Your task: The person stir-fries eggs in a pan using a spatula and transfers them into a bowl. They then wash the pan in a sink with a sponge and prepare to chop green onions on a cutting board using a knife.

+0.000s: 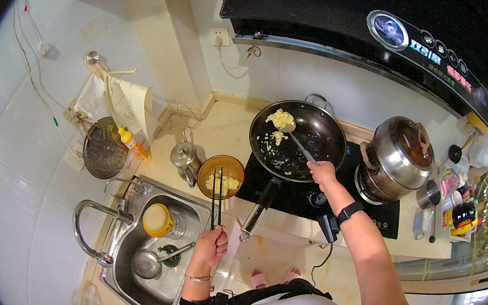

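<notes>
My right hand (323,175) grips the handle of a metal ladle or turner (303,148). Its head lies within a black wok (320,125), under or against a mound of pale yellow scrambled egg (280,118). Smaller egg bits are scattered over the wok's left side. In my left hand (212,244) is a pair of dark chopsticks (220,204), tips slightly apart above a brown bowl (208,169). More scrambled egg (227,184) sits in this bowl, left of the wok. Whether the chopsticks touch that egg, I cannot tell.
A lidded steel pot (400,165) occupies the black cooktop (288,199) at right. The wok's handle (265,203) juts toward me. At left, the sink (124,270) holds a skimmer (147,264) and a yellow-rimmed container (157,220). A metal kettle (184,156) stands beside the bowl.
</notes>
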Action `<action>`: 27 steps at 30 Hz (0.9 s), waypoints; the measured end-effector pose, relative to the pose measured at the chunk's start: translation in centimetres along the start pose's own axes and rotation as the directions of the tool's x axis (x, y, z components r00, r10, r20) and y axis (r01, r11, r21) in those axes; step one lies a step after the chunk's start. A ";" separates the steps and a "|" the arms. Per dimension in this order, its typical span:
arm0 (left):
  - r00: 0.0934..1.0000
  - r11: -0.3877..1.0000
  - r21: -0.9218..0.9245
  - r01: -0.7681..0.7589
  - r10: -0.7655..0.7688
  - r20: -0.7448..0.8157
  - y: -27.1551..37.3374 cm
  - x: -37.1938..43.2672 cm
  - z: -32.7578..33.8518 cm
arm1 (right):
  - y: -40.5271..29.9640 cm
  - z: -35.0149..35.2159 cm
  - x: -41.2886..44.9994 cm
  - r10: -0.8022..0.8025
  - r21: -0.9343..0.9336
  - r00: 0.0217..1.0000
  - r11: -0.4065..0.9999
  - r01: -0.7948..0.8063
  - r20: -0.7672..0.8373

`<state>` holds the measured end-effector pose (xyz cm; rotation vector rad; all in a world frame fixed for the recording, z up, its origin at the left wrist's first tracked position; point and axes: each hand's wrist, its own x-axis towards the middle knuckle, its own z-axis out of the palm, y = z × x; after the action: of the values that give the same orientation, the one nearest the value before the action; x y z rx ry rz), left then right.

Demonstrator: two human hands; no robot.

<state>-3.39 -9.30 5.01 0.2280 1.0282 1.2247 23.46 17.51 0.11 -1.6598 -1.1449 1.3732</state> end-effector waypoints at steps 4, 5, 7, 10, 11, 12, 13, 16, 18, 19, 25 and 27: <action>1.000 1.000 -0.009 -0.015 0.015 -0.022 0.1 -0.6 0.0 | 1.6 -0.7 -1.1 -0.053 0.004 0.997 0.999 0.053 -0.053; 0.999 1.000 0.007 -0.027 0.027 -0.017 0.0 -0.6 0.1 | 1.9 -1.4 -1.4 -0.072 -0.016 0.996 0.997 0.071 -0.046; 0.999 0.999 0.010 -0.040 0.040 -0.022 -0.1 -0.7 0.1 | 1.8 -2.2 -3.1 -0.089 -0.046 0.996 0.995 0.088 -0.028; 1.000 1.000 -0.005 -0.017 0.017 -0.007 -0.3 -0.8 0.1 | 1.4 -3.4 -5.8 -0.091 -0.045 0.996 0.995 0.091 -0.016; 1.000 1.000 -0.010 -0.021 0.021 0.009 -0.3 -0.9 0.1 | 1.2 -3.8 -6.6 -0.090 -0.055 0.996 0.994 0.089 -0.002; 0.999 1.000 -0.015 -0.025 0.025 0.024 -0.3 -1.0 0.1 | 0.9 -4.2 -7.5 -0.109 -0.054 0.994 0.993 0.109 0.002; 0.999 0.999 -0.024 -0.028 0.028 0.016 -0.1 -0.9 0.1 | 0.7 -4.3 -7.9 -0.129 -0.049 0.992 0.990 0.129 0.001; 0.998 0.999 -0.007 -0.052 0.052 0.034 -0.1 -0.9 0.0 | -0.1 -4.5 -9.7 -0.151 -0.106 0.986 0.982 0.159 0.073; 0.998 0.998 -0.027 -0.058 0.059 0.029 0.0 -0.9 -0.2 | -0.7 -4.0 -10.6 -0.142 -0.165 0.984 0.973 0.159 0.111; 0.997 0.997 -0.036 -0.062 0.063 0.036 0.0 -1.1 -0.5 | -0.9 -3.6 -11.3 -0.162 -0.152 0.978 0.972 0.181 0.131; 0.995 0.992 -0.075 -0.097 0.096 -0.017 0.1 -2.1 -1.7 | -1.6 -0.4 -13.9 -0.541 -0.491 0.798 0.636 0.595 0.266; 0.994 0.992 -0.071 -0.101 0.098 -0.037 0.0 -2.1 -1.8 | -2.6 1.2 -14.8 -0.708 -0.619 0.612 0.315 0.720 0.352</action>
<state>-4.72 -11.78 5.12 0.2043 1.0091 1.3577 21.01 4.68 7.71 -1.2252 -2.2871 0.3031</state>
